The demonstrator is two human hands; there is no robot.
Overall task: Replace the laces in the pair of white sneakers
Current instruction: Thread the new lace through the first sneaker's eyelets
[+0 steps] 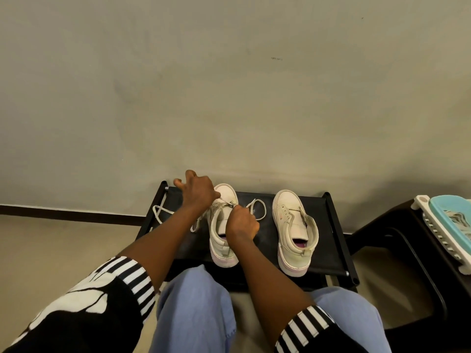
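Two white sneakers stand toes away from me on a low black rack (331, 225). The left sneaker (221, 240) carries a cream lace (163, 212) whose loose ends trail off both sides. My left hand (197, 193) hovers over the shoe's toe and pinches the lace near the lowest eyelets, its outer fingers spread. My right hand (242, 222) is curled around the lace just above the tongue. The right sneaker (295, 230) stands apart, its tongue folded open, with only a short bit of lace showing near its eyelets.
A grey wall rises right behind the rack. A dark stool (407, 238) stands to the right and bears a blue and white basket (448, 225) with pale laces inside. My knees in blue jeans (193, 314) press close to the rack's front edge.
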